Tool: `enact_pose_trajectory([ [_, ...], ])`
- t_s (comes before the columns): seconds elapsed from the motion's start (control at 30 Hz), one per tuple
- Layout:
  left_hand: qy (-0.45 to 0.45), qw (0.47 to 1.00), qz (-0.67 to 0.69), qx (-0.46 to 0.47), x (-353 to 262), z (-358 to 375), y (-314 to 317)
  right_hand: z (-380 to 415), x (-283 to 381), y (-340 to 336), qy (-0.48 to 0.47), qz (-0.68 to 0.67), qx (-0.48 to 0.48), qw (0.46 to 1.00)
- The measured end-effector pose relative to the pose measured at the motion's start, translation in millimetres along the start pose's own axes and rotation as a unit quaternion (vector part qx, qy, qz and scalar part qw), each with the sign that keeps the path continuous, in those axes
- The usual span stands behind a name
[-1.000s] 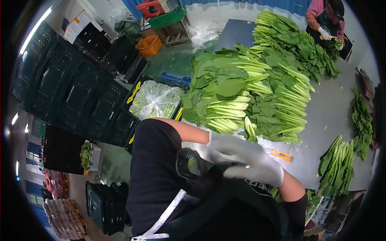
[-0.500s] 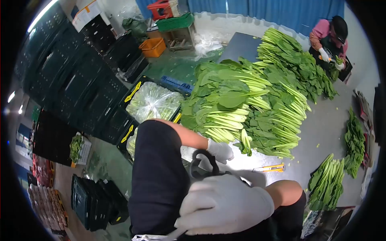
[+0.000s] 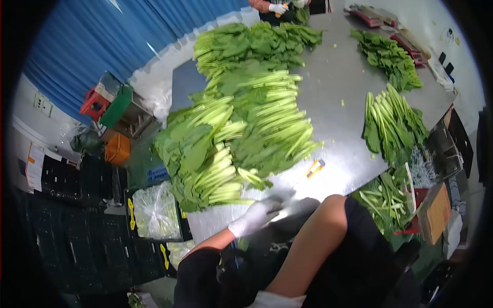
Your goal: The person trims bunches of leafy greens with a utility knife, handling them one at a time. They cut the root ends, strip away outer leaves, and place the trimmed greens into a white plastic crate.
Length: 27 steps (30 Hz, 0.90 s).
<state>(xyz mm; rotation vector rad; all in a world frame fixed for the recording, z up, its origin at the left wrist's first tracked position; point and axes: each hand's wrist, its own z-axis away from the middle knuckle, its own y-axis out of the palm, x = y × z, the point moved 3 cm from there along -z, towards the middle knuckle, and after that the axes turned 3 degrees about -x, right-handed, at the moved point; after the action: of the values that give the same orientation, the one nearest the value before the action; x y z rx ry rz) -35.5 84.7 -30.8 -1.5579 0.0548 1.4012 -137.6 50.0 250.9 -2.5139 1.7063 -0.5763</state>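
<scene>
My left hand (image 3: 255, 217), in a white glove, rests at the near edge of the metal table (image 3: 339, 123), just below the leafy greens (image 3: 221, 174). Its fingers look stretched out and nothing shows in them. My right hand (image 3: 278, 300) is low at the bottom edge of the view, near my body; only the cuff part of its white glove shows and the fingers are hidden. An orange and white cutter (image 3: 315, 168) lies on the table, right of the greens and apart from both hands. More greens with pale stalks (image 3: 277, 118) lie in rows beyond.
Further bunches (image 3: 390, 120) lie at the table's right. Below them, a container holds cut leaves (image 3: 382, 200). A black crate with a plastic-wrapped bundle (image 3: 155, 210) stands at the left, near an orange crate (image 3: 117, 149). A co-worker's gloved hand (image 3: 278, 8) shows across the table.
The view has turned, so the table and greens appear further left and more of the right side shows. My right hand has gone from the lower middle to the bottom edge, largely out of view.
</scene>
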Motion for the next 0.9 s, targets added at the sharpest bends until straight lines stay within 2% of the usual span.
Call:
enact_pose_trajectory([
  [0.03,-0.043,0.999,0.03,0.005,-11,-2,-1,5,12,-6,-0.005,-0.009,-0.01,1.0],
  [0.07,0.024,0.992,0.113,-0.054,-1,-3,10,13,28,-7,0.048,0.069,-0.065,0.994],
  [0.1,0.08,0.993,-0.006,-0.082,10,-4,20,24,45,-3,0.099,0.143,-0.116,0.978],
  [0.13,0.038,0.997,-0.029,-0.058,11,-6,22,35,55,1,0.146,0.211,-0.166,0.952],
  [0.17,0.06,0.991,-0.021,-0.119,6,-2,18,57,58,2,0.14,0.201,-0.274,0.93],
  [0.2,0.052,0.99,-0.023,-0.131,5,-2,14,80,67,-1,0.239,0.296,-0.171,0.909],
  [0.27,0.019,0.989,0.008,-0.143,16,1,11,124,84,-12,0.338,0.329,-0.256,0.844],
  [0.3,-0.002,0.989,0.039,-0.144,24,-1,9,135,89,-19,0.444,0.319,-0.331,0.769],
  [0.33,0.013,0.991,-0.035,-0.129,24,-3,3,152,86,-19,0.511,0.327,-0.374,0.702],
  [0.37,0.037,0.987,0.026,-0.151,20,7,-7,163,78,-21,0.558,0.345,-0.352,0.668],
  [0.43,0.027,0.988,-0.017,-0.152,41,3,1,162,53,-23,0.543,0.311,-0.331,0.706],
  [0.5,0.003,0.991,-0.045,-0.124,45,0,5,144,26,-29,0.556,0.19,-0.303,0.75],
  [0.53,-0.016,0.993,-0.077,-0.093,45,-1,5,146,6,-29,0.498,0.157,-0.29,0.802],
  [0.57,-0.016,0.993,-0.076,-0.093,43,0,3,143,-7,-31,0.499,0.156,-0.29,0.802],
  [0.63,-0.04,0.996,-0.039,-0.064,43,0,3,133,-27,-28,0.477,0.093,-0.217,0.847],
  [0.67,-0.012,0.994,-0.067,-0.081,55,-1,13,129,-32,-30,0.478,0.093,-0.2,0.85],
  [0.8,0.018,0.994,-0.09,-0.059,65,0,23,125,-35,-44,0.438,0.091,-0.252,0.858],
  [0.87,0.048,0.992,-0.107,-0.049,71,-4,25,126,-36,-45,0.379,-0.001,-0.379,0.844],
  [0.9,0.055,0.992,-0.107,-0.043,76,-6,28,128,-36,-48,0.379,0.006,-0.384,0.842],
])
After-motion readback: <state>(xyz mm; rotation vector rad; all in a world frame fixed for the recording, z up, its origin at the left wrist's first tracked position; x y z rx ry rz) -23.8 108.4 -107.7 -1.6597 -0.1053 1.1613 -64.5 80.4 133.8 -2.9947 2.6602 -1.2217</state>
